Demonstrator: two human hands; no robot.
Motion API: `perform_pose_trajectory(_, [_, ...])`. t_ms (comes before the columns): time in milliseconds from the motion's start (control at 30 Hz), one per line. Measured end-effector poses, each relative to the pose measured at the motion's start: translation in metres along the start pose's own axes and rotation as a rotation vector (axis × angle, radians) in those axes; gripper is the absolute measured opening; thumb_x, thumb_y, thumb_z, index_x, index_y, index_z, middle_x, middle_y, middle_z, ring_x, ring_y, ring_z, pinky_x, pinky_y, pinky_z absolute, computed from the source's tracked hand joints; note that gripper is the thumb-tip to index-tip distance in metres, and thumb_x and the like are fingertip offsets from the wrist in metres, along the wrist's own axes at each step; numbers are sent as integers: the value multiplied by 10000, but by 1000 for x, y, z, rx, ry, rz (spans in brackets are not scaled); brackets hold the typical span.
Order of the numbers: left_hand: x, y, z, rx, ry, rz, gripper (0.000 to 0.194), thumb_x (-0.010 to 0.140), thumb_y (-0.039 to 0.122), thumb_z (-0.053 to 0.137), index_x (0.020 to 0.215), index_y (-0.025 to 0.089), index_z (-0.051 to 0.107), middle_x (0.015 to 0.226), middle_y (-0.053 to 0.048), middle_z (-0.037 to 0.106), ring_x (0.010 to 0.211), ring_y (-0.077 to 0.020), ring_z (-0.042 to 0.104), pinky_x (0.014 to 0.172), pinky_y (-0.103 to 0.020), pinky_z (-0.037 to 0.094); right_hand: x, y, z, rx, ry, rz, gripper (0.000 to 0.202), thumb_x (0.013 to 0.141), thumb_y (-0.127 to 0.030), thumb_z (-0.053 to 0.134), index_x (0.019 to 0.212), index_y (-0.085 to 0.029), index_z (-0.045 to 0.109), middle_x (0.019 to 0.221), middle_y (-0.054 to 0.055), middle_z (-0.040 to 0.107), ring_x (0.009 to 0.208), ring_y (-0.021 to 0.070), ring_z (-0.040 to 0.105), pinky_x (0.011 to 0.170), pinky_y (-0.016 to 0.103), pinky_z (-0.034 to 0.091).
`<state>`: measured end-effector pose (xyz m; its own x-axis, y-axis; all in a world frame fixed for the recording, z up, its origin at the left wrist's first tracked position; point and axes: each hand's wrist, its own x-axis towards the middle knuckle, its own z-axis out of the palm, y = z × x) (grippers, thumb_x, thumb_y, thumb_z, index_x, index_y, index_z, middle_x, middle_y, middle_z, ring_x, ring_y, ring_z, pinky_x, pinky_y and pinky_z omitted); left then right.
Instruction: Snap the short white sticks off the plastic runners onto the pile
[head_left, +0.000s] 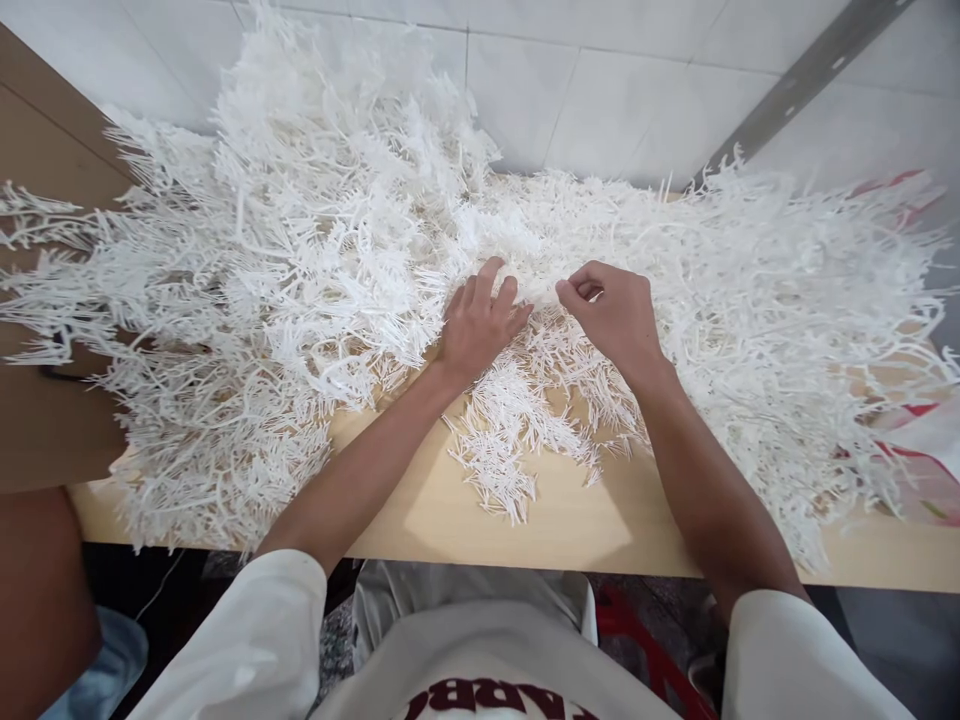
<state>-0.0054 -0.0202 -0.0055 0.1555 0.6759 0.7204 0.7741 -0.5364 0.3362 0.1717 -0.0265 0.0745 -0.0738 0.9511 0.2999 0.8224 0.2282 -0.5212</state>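
Note:
White branching plastic pieces form a tall heap (300,220) on the left of the wooden table (450,530), and a wider pile (772,300) covers its right side. My left hand (484,320) rests at the heap's inner edge, palm down with its fingers spread. To its right, my right hand (615,305) is raised over the white pieces, thumb and index finger pinched together; whatever may be between the fingertips is too small to make out. Short loose white sticks (517,430) lie scattered on the table between my forearms.
Brown cardboard (52,420) stands at the left edge. A grey metal post (802,85) leans before the tiled wall (600,90). Red-and-white plastic packaging (919,470) lies far right. Another person's arm (37,590) shows at the lower left.

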Motion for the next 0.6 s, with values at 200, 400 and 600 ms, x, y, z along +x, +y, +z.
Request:
perform_pose_trajectory(200, [-1,-2,-4,71,19,19,224,989,249,352,979,205,572,1080,-112,614,882,-176,573,775,-349,462,-1,1,-2,-1,-8,-42,192,853,-355,529,838,-207,650,739,50,676,685,174,603,651,328,467])
perform_pose_trajectory(400, [-5,-6,-3,114,-82,221,230,989,177,350,1029,208,575,907,-63,618,804,-160,555,734,-336,401,-2,-7,-6,160,-129,-118,393,960,-484,377,1139,-229,617,1008,67,701,878,183,662,750,327,514])
perform_pose_trajectory(600, [-4,-5,-6,80,-94,205,232,991,191,350,1102,209,553,954,-78,638,835,-173,580,759,-350,398,-1,-10,-12,255,-334,-116,432,839,-433,628,1208,-211,596,1042,77,686,802,174,661,693,325,529])
